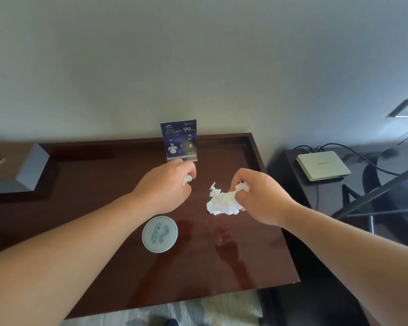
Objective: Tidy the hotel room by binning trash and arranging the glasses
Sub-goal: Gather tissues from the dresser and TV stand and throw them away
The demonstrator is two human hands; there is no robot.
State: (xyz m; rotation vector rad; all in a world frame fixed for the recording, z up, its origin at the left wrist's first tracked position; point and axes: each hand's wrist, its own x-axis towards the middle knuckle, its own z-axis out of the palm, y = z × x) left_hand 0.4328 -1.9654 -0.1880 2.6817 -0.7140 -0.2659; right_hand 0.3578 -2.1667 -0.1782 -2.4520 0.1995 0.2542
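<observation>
The dark worktop [92, 180] is set against the wall, and an advert card [179, 140] is stood upright at its back edge, where it can be read. A round coaster [160, 234] is laid flat nearer the front. A crumpled tissue [222, 202] is bunched in the closed right grip [259, 194] just above the wood, and a small white scrap [188, 180] is pinched in the curled left grip [167, 184], both seemingly gathered as trash to be thrown away.

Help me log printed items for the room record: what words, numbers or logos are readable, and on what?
"99": on the blue standing card, upper right.
Other print on that card: too small to read.
Lettering on the round coaster: too blurred; only a teal logo shows.
Mark on the white box: too faint to read.
</observation>
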